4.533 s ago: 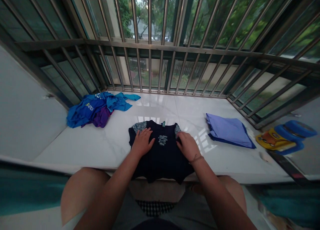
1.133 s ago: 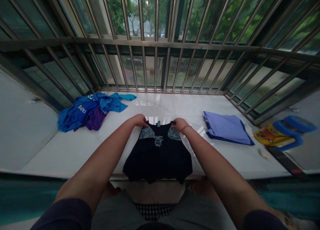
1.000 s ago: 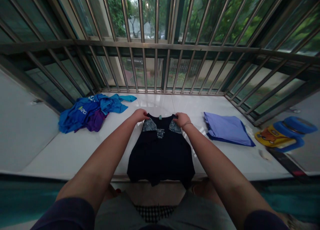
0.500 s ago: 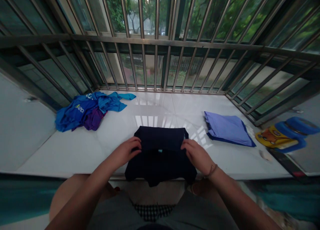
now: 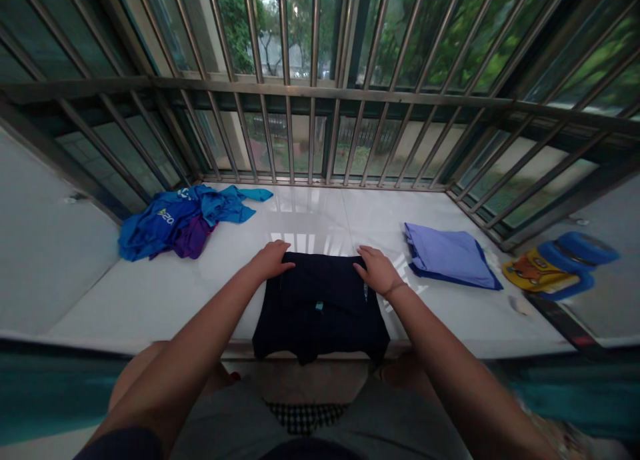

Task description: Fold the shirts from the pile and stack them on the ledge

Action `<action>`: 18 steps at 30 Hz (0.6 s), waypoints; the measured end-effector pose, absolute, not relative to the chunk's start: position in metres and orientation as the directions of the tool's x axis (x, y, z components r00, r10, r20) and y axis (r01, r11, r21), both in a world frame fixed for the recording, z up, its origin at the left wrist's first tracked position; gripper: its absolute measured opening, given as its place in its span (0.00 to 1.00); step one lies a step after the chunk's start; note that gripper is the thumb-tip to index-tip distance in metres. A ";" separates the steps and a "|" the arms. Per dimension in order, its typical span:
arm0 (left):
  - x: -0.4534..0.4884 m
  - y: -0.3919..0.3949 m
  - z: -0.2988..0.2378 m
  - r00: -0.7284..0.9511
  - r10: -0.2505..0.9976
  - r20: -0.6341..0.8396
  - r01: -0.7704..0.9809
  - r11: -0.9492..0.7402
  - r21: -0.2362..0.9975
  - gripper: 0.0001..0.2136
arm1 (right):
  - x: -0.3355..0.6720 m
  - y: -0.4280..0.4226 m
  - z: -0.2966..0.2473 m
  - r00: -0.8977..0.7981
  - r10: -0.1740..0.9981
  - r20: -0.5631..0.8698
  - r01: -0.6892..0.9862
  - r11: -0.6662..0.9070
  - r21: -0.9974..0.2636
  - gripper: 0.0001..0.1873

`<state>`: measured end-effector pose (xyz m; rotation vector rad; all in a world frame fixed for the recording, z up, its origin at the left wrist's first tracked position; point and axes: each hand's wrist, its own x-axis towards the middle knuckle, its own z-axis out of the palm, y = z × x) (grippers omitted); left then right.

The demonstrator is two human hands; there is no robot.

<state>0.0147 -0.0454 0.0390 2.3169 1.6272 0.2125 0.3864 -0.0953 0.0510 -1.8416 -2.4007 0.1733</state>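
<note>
A dark navy garment (image 5: 323, 327), probably a shirt, lies partly folded in front of me, with a small light tag near its middle. Its near edge hangs slightly over the front of the white ledge (image 5: 225, 273). My left hand (image 5: 273, 259) is at the garment's far left corner, thumb on the near side and fingers closed over the far edge. At the far right corner, my right hand (image 5: 376, 268) holds the cloth the same way. The cloth directly under the fingertips is hidden.
A heap of blue and purple clothes (image 5: 175, 220) lies at the back left. A folded lavender garment (image 5: 450, 253) with a dark blue underside rests to the right. Beyond it are a blue-and-yellow container (image 5: 555, 267) and a dark flat object (image 5: 570, 323). Metal window bars (image 5: 310, 97) enclose the far side.
Both hands have moved away from me, from the garment's sides to its far corners. The garment's folded upper part now lies flatter. My view has shifted slightly.
</note>
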 end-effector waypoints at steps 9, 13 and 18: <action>0.017 0.021 0.059 0.423 0.877 -0.227 0.866 -0.318 0.385 0.11 | 0.397 -0.031 0.056 -0.340 0.929 -0.144 0.935 0.317 -0.160 0.04; 0.019 0.039 0.080 0.349 0.936 -0.050 0.866 -0.302 0.399 0.06 | 0.396 -0.013 0.076 -0.287 0.956 0.055 0.942 0.292 -0.163 0.09; 0.015 0.030 0.105 0.271 0.925 0.265 0.819 -0.366 0.442 0.05 | 0.396 -0.021 0.107 -0.242 0.917 0.317 0.933 0.310 -0.185 0.13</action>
